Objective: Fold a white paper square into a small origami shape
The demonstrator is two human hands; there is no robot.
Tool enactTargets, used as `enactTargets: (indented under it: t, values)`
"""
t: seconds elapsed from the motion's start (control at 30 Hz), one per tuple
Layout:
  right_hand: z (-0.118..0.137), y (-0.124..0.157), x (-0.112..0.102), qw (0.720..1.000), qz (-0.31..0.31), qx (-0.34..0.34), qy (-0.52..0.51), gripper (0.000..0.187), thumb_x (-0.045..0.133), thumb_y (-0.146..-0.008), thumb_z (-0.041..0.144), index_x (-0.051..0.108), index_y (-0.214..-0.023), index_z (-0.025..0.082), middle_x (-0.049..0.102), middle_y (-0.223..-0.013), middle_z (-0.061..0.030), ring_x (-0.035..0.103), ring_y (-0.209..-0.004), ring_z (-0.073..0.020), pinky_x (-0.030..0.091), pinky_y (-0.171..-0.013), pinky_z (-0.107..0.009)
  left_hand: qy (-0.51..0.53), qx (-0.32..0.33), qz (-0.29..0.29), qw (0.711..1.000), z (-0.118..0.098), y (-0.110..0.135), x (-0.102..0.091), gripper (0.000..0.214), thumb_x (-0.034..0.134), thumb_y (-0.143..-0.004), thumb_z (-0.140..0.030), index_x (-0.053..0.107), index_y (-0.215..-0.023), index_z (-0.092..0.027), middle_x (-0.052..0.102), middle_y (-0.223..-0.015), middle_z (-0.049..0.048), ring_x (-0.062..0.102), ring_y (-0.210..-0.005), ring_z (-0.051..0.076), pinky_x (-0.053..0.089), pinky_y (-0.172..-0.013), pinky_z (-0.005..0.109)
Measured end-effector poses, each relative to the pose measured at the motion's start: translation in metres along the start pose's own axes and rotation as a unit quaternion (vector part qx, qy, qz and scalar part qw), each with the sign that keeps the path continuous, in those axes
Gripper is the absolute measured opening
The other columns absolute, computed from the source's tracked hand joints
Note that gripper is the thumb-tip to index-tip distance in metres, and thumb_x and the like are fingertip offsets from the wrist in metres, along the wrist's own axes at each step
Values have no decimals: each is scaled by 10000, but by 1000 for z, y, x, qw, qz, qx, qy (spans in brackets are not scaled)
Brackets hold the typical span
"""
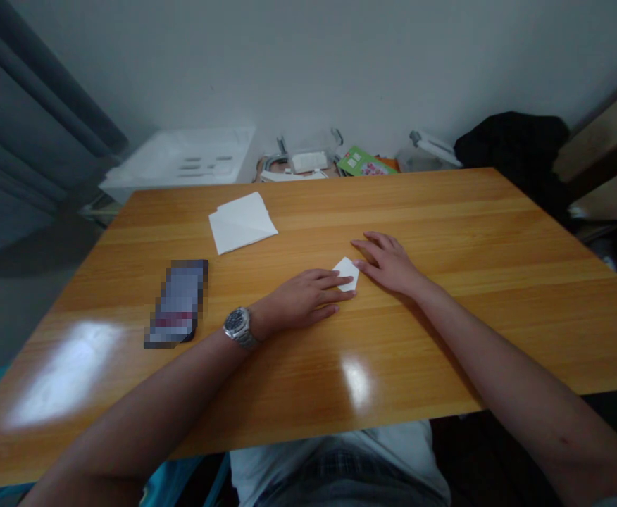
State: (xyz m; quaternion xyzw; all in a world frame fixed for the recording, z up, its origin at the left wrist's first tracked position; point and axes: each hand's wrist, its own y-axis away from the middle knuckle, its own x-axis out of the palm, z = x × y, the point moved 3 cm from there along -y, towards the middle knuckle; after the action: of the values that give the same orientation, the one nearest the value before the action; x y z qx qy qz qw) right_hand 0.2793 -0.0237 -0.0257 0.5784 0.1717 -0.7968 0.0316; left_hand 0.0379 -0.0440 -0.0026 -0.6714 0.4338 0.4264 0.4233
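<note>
A small piece of folded white paper (346,270) with a pointed top lies flat on the wooden table (425,352). My left hand (308,296), with a metal watch (237,323) at its wrist, rests palm down with fingers stretched to the right. Its fingertips lie over the lower left part of the paper. From the other side, my right hand (385,262) reaches in with its fingers spread. Its thumb tip meets the paper's right edge, while the other fingers sit on or just above the wood.
A stack of white paper sheets (242,222) lies farther back on the left. A phone (179,303) with a blurred screen lies left of my left wrist. Behind the table's far edge are a white plastic container (182,158), a green booklet (364,162) and a black cloth-like heap (512,144).
</note>
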Motion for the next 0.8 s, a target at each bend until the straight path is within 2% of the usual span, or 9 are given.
enactTargets:
  t: [0.33,0.43,0.6,0.8]
  values:
    - [0,1,1,1000,-14,-7,-10,513,511,-989,517,609,-1404,231,518,-1485,-181,479,-1364,-365,408,-1123,-568,-9,7,14,1000,-1,2,-4,395,463,-1053,-332,602,-1422,-312,446,-1596,54,440,-1429,294,369,-1196,472]
    - [0,1,1,1000,-23,-13,-11,513,516,-989,516,618,-1397,222,527,-1472,-188,489,-1354,-367,413,-1120,-569,1,2,7,1000,-2,2,-4,405,469,-1051,-341,577,-1441,-310,461,-1586,49,450,-1422,284,370,-1193,467]
    - [-1,2,4,999,-48,-16,-13,491,531,-986,525,642,-1372,242,545,-1456,-178,501,-1337,-371,424,-1099,-591,15,-27,1,1000,-2,3,-2,487,470,-1049,-378,471,-1515,-234,480,-1573,62,458,-1411,260,354,-1197,433]
    - [2,1,-1,994,-74,-46,-64,398,579,-983,483,678,-1299,262,599,-1425,-126,540,-1310,-330,432,-1097,-569,-39,-78,-9,996,-1,4,-3,508,470,-1038,-479,478,-1512,-297,474,-1577,45,455,-1392,309,337,-1166,510]
